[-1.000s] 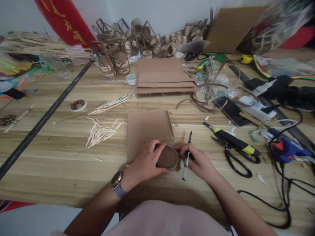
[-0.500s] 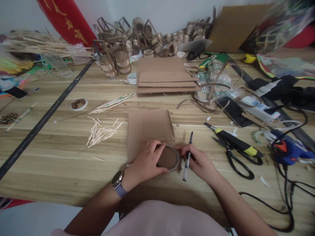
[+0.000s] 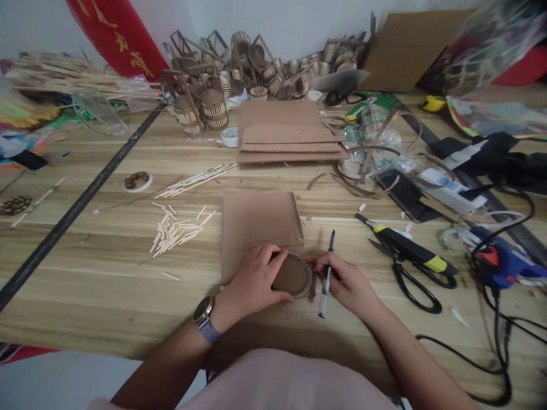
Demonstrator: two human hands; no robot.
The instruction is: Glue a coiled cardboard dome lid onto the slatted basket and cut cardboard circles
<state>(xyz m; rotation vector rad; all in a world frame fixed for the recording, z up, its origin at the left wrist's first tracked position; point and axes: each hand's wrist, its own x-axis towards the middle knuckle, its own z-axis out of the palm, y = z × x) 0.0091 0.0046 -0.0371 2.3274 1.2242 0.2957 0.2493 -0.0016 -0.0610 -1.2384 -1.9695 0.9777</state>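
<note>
Head view, left hand [image 3: 254,277] clasping a rimmed round piece [image 3: 293,275], right hand [image 3: 347,282] grasping a pen [image 3: 323,296]; cardboard sheet [image 3: 265,219] on the far side, scissors [image 3: 398,272] at right.

A craft workshop, shown by the glue gun [image 3: 499,262], scissors [image 3: 404,273], cardboard sheets [image 3: 282,122] and clustered miniature baskets [image 3: 213,108].

my watch strap [image 3: 209,331] is pale purple, my pen [image 3: 324,293] black at its far end. i see a plain brown disc [image 3: 293,275], its rim greyish as far as i can tell, tan cardboard [image 3: 269,216], a black-and-yellow cutter [image 3: 405,245], and baskets [image 3: 214,111] striped cream and brown.
</note>
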